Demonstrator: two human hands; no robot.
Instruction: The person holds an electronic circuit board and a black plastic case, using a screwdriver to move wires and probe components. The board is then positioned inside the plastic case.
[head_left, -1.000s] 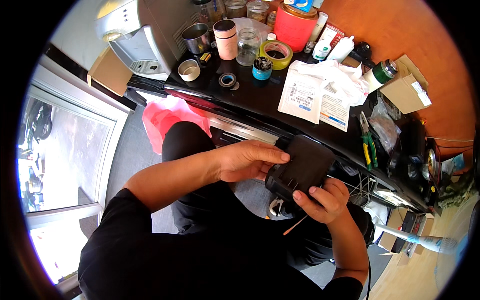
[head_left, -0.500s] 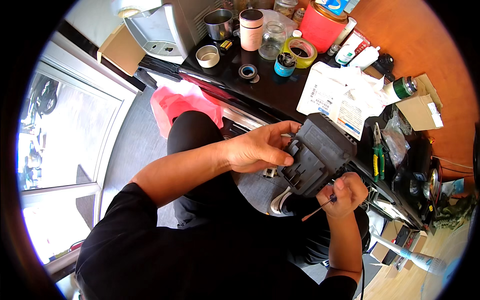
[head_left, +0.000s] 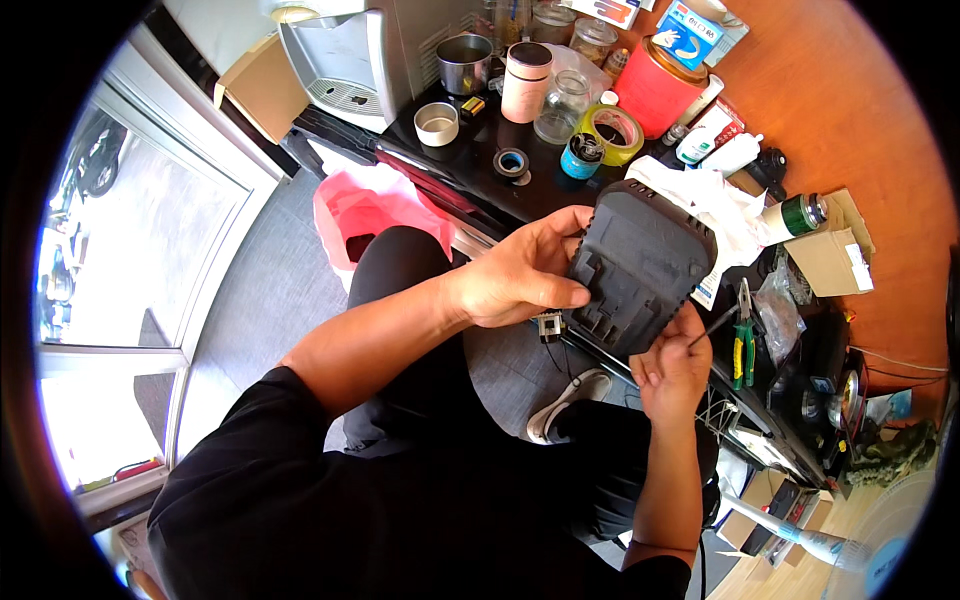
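Seen from the wearer's head, the left of two side-by-side fisheye cameras looks steeply down over a black shirt point(head_left: 420, 510) toward the left hand point(head_left: 525, 268) and right hand point(head_left: 672, 368), close by and a little right of mid-frame. Beyond them, the upright view takes in a black counter point(head_left: 470, 185) and, at upper right, an orange wall point(head_left: 840, 120). A glass door point(head_left: 150, 240) bends along the left rim, a fan point(head_left: 880, 540) sits at lower right, and darkness rounds off the corners.

A home or small shop, unclear which, with a makeshift work corner: glass door point(head_left: 150, 235) at left, water dispenser point(head_left: 345, 55) upper left, tape roll point(head_left: 630, 152) upper centre, pliers point(head_left: 743, 350) right.
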